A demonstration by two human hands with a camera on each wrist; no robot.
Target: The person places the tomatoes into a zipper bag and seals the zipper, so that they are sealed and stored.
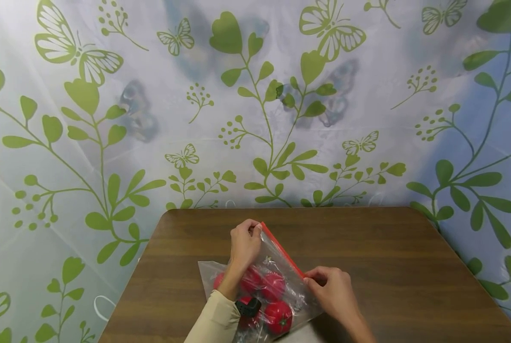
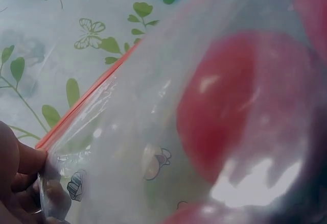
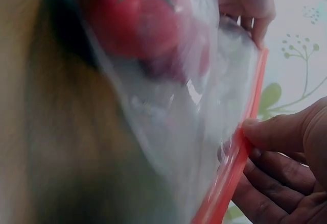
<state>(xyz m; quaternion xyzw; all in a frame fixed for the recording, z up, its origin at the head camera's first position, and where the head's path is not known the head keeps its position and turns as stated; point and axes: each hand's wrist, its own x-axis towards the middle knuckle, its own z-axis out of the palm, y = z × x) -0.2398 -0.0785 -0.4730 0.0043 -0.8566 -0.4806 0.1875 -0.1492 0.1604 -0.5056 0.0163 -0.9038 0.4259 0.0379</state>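
Observation:
A clear zip bag [image 1: 298, 301] with a red-orange zip strip [image 1: 283, 250] holds several red tomatoes [image 1: 278, 316]. My left hand [image 1: 244, 244] pinches the far upper corner of the bag at one end of the strip. Near the strip's lower right end, my right hand [image 1: 333, 290] pinches the edge between thumb and fingers. Seen from the right wrist, the thumb presses on the strip [image 3: 240, 152], and a tomato [image 3: 133, 17] with a green calyx shows through the plastic. Small printed drawings mark the bag [image 2: 122, 147] in the left wrist view.
The brown wooden table [image 1: 388, 257] extends behind and to the right of the bag. Behind it hangs a pale curtain [image 1: 204, 124] with green leaves and butterflies. A pale flat thing [image 1: 302, 334] lies partly under the bag at the front edge of view.

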